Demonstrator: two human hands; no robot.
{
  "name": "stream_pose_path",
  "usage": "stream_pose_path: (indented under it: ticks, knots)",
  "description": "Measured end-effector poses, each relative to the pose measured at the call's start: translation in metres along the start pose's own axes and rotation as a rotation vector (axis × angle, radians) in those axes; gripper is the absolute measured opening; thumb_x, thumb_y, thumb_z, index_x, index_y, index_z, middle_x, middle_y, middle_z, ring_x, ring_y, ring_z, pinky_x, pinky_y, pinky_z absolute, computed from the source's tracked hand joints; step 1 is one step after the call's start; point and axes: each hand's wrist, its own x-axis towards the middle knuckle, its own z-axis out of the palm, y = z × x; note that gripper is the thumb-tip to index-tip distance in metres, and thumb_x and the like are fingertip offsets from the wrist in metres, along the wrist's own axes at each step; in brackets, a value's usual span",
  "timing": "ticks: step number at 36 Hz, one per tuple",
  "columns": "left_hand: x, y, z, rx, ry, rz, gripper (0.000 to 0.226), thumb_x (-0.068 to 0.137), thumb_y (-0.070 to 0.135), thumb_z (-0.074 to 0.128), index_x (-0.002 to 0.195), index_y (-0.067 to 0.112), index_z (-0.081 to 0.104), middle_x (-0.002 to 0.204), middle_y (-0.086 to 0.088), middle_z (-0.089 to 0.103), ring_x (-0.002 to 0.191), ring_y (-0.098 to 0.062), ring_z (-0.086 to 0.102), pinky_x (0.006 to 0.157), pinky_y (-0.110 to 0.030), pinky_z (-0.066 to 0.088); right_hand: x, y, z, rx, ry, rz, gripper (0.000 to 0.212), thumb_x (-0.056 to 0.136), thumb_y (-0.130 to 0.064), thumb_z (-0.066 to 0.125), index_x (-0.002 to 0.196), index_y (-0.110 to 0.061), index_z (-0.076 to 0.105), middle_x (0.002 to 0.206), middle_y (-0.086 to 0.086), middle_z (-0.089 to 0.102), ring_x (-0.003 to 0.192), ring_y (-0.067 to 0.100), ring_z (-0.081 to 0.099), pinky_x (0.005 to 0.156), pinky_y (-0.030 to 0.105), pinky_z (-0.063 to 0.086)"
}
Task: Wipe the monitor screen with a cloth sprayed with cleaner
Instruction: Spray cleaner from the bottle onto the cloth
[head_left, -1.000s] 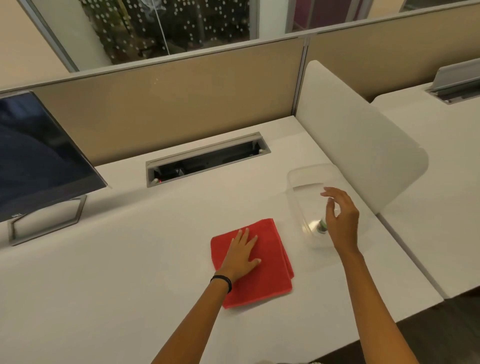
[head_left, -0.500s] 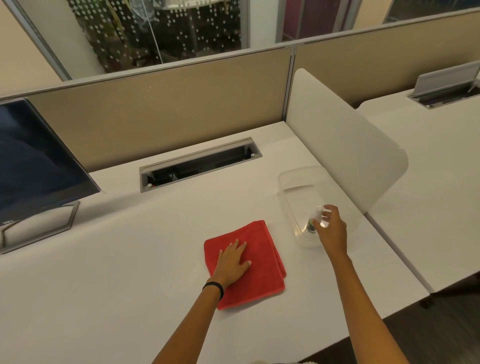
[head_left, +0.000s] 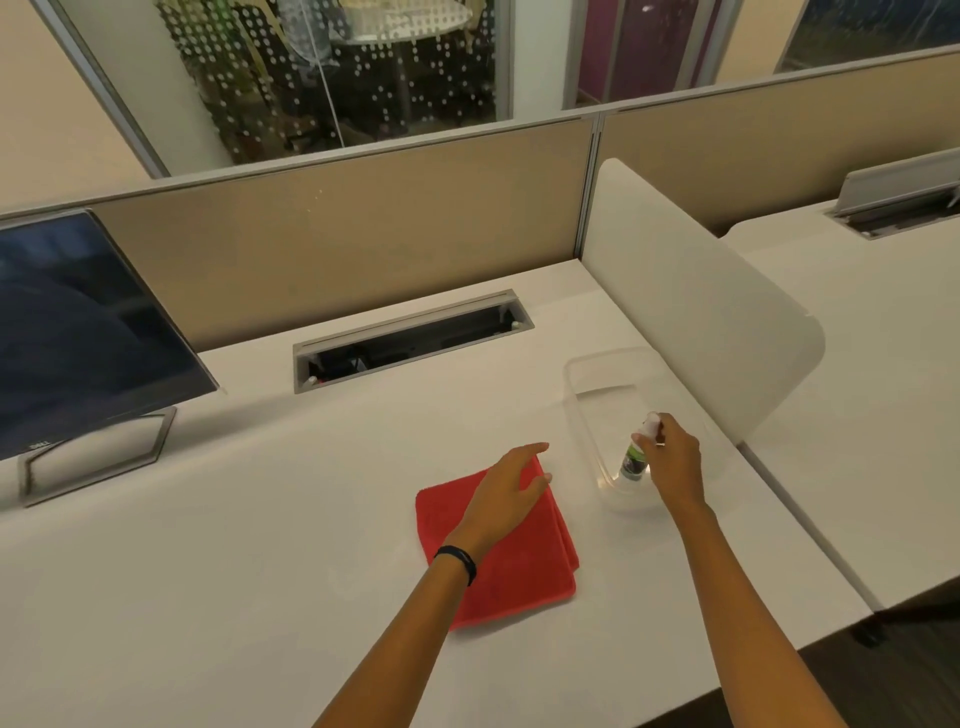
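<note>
Head view — right hand (head_left: 672, 462) clenched around the spray bottle (head_left: 635, 457) inside the clear bin (head_left: 582, 384) just right of the red cloth (head_left: 524, 566), left hand (head_left: 506, 493) flat and released on that cloth, monitor (head_left: 88, 332) far left of it — fetch-cleaner step, next lift bottle out and spray cloth.

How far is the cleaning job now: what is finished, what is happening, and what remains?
Done: only the folded red cloth is laid out on the desk. In hand: the right hand grips the spray bottle standing in the clear container; the left hand is over the cloth. Left: spraying the cloth and wiping the monitor.
</note>
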Motion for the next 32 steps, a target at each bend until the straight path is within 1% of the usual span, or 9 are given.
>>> stream_pose_path:
  ticks: [6, 10, 13, 18, 21, 25, 27, 29, 32]
  knots:
    - [0.011, 0.036, 0.004, -0.089, 0.044, 0.116, 0.037, 0.092, 0.031, 0.052, 0.128, 0.025, 0.049, 0.133, 0.007, 0.051, 0.115, -0.007, 0.051, 0.093, -0.021, 0.041, -0.005, -0.025, -0.007, 0.096, -0.049, -0.080, 0.029, 0.088, -0.016, 0.063, 0.113, -0.010, 0.051, 0.106, 0.014, 0.066, 0.099, 0.029, 0.062, 0.080, 0.027, 0.047]
    - [0.024, 0.060, 0.004, -0.085, 0.108, 0.215, 0.041, 0.089, 0.033, 0.057, 0.128, 0.021, 0.050, 0.131, 0.004, 0.053, 0.111, -0.008, 0.053, 0.094, -0.021, 0.042, -0.018, -0.049, -0.011, 0.074, -0.135, -0.226, 0.053, 0.082, -0.020, 0.069, 0.125, -0.017, 0.038, 0.112, 0.011, 0.067, 0.100, 0.021, 0.062, 0.083, 0.023, 0.043]
    - [0.033, 0.072, 0.005, -0.059, 0.125, 0.244, 0.043, 0.088, 0.034, 0.058, 0.129, 0.022, 0.050, 0.130, 0.002, 0.054, 0.109, -0.010, 0.053, 0.095, -0.026, 0.043, -0.027, -0.060, -0.013, 0.059, -0.130, -0.288, 0.055, 0.081, -0.024, 0.070, 0.126, -0.016, 0.040, 0.116, 0.010, 0.065, 0.109, 0.022, 0.059, 0.087, 0.022, 0.039]
    - [0.038, 0.080, 0.005, 0.002, 0.128, 0.342, 0.033, 0.089, 0.033, 0.058, 0.121, 0.026, 0.057, 0.109, 0.003, 0.064, 0.093, -0.004, 0.055, 0.086, -0.011, 0.036, -0.043, -0.069, -0.017, 0.053, -0.137, -0.351, 0.050, 0.083, -0.021, 0.068, 0.125, -0.012, 0.044, 0.115, 0.007, 0.065, 0.122, 0.027, 0.050, 0.103, 0.041, 0.040]
    - [0.035, 0.080, 0.001, 0.027, 0.120, 0.406, 0.033, 0.088, 0.032, 0.059, 0.120, 0.030, 0.058, 0.101, 0.006, 0.065, 0.087, 0.001, 0.053, 0.084, -0.011, 0.037, -0.050, -0.072, -0.018, 0.088, -0.150, -0.341, 0.053, 0.080, -0.016, 0.071, 0.126, -0.013, 0.044, 0.118, 0.005, 0.064, 0.118, 0.020, 0.053, 0.097, 0.029, 0.040]
    - [0.028, 0.081, -0.007, 0.048, 0.133, 0.488, 0.027, 0.087, 0.029, 0.060, 0.114, 0.027, 0.063, 0.095, 0.002, 0.066, 0.084, -0.002, 0.053, 0.079, -0.018, 0.041, -0.061, -0.075, -0.014, 0.208, -0.148, -0.313, 0.052, 0.078, -0.014, 0.073, 0.120, -0.016, 0.044, 0.108, -0.002, 0.065, 0.097, -0.014, 0.057, 0.092, 0.003, 0.035]
    - [0.025, 0.079, -0.009, 0.037, 0.160, 0.494, 0.023, 0.088, 0.027, 0.059, 0.110, 0.022, 0.066, 0.095, 0.001, 0.067, 0.084, -0.001, 0.053, 0.079, -0.019, 0.042, -0.067, -0.073, -0.007, 0.297, -0.135, -0.271, 0.046, 0.079, -0.013, 0.072, 0.116, -0.016, 0.044, 0.099, -0.005, 0.066, 0.094, -0.004, 0.063, 0.093, 0.015, 0.044]
    - [0.021, 0.078, -0.011, -0.033, 0.185, 0.471, 0.021, 0.088, 0.023, 0.059, 0.107, 0.019, 0.067, 0.095, 0.002, 0.067, 0.086, -0.001, 0.055, 0.082, -0.021, 0.046, -0.074, -0.073, 0.000, 0.342, -0.157, -0.263, 0.036, 0.083, -0.015, 0.067, 0.113, -0.019, 0.046, 0.095, -0.009, 0.066, 0.093, 0.006, 0.066, 0.085, 0.023, 0.054]
    - [0.016, 0.077, -0.012, -0.119, 0.212, 0.446, 0.016, 0.087, 0.017, 0.061, 0.101, 0.016, 0.069, 0.094, 0.005, 0.066, 0.087, -0.001, 0.058, 0.084, -0.016, 0.047, -0.082, -0.076, 0.008, 0.322, -0.205, -0.329, 0.027, 0.089, -0.018, 0.059, 0.109, -0.036, 0.052, 0.093, -0.012, 0.065, 0.089, 0.006, 0.064, 0.078, 0.019, 0.054]
